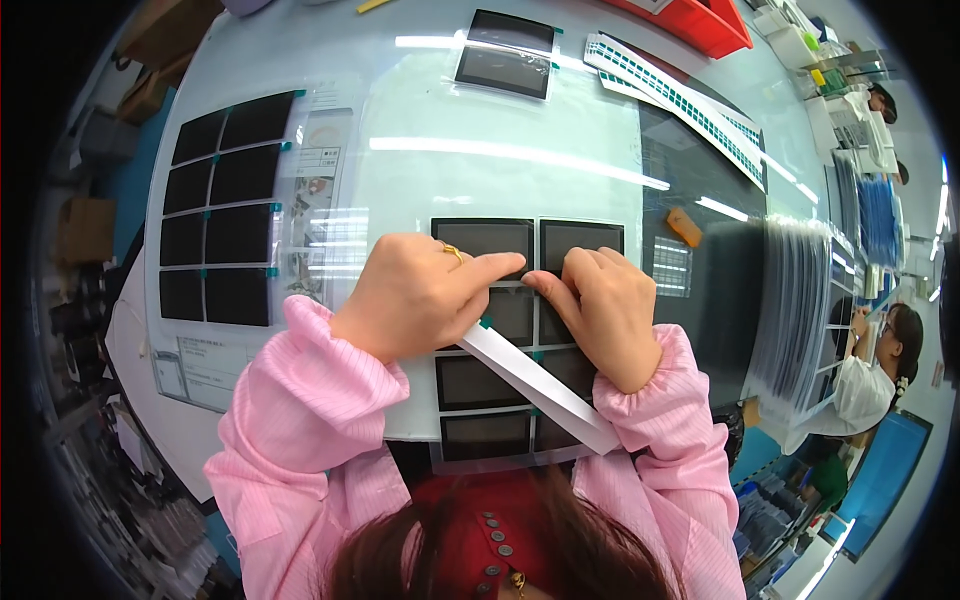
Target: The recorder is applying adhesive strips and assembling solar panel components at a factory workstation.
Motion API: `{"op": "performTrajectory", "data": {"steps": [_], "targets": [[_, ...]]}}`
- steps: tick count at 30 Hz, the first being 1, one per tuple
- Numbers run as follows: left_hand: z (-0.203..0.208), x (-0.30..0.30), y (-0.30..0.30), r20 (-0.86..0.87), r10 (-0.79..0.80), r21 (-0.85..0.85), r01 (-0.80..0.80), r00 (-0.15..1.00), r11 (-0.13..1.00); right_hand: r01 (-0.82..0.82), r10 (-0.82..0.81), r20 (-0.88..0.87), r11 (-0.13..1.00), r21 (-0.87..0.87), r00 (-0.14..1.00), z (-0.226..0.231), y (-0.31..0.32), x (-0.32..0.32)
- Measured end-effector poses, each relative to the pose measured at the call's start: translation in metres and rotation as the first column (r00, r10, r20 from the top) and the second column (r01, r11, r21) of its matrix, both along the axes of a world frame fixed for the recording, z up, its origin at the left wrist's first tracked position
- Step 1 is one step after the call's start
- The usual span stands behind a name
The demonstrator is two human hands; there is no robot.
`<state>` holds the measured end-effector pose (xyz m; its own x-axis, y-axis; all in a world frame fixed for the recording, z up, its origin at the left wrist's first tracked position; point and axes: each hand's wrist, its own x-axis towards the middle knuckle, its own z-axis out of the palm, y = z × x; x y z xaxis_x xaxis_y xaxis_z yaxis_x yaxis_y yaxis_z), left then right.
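Observation:
Directly in front of me lies a sheet of dark rectangular panels (482, 384) in two columns, with pale gaps and small green tabs between them. Over its upper part is my left hand (412, 292), its index finger stretched along a gap and its other fingers curled round a white strip (545, 388). The strip runs down to the right across the panels, towards my right cuff. My right hand (608, 312) rests over the right column with fingers curled, its thumb tip close to my left index fingertip. Whatever it pinches is too small or hidden to make out.
Another sheet of dark panels (240, 172) lies at the left, and a smaller pair (505, 68) at the far side. White strips with green tabs (690, 112), an orange-brown block (684, 227) and a red bin (700, 28) are to the right. Beyond a rack (795, 310) sits another person (865, 385).

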<state>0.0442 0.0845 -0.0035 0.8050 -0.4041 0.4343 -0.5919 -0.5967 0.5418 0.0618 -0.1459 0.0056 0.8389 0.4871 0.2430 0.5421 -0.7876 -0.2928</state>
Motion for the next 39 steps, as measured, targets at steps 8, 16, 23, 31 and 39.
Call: {"op": "performTrajectory", "data": {"steps": [8, 16, 23, 31, 39], "targets": [[0.002, 0.003, -0.005, -0.003, 0.045, 0.015, -0.044, 0.999, 0.999, -0.033, 0.029, 0.041, 0.993, 0.112, 0.999, -0.001, 0.004, 0.002], [0.001, 0.005, -0.017, -0.036, 0.051, -0.062, -0.053, 0.998, 0.997, -0.163, 0.156, 0.052, 0.969, 0.185, 0.986, 0.000, -0.012, 0.016], [0.010, 0.016, -0.056, -0.125, 0.129, -0.086, -0.141, 0.984, 0.986, 0.132, -0.092, -0.106, 0.866, 0.482, 0.990, -0.001, -0.075, 0.048], [0.003, 0.036, -0.108, -0.051, 0.097, 0.283, -0.079, 0.994, 0.956, 0.033, 0.025, -0.130, 0.903, 0.429, 0.991, -0.008, -0.085, 0.048], [-0.005, 0.030, -0.101, 0.009, 0.070, 0.079, -0.071, 0.997, 0.994, -0.082, 0.089, -0.003, 0.927, 0.365, 0.996, -0.011, -0.082, 0.052]]}}
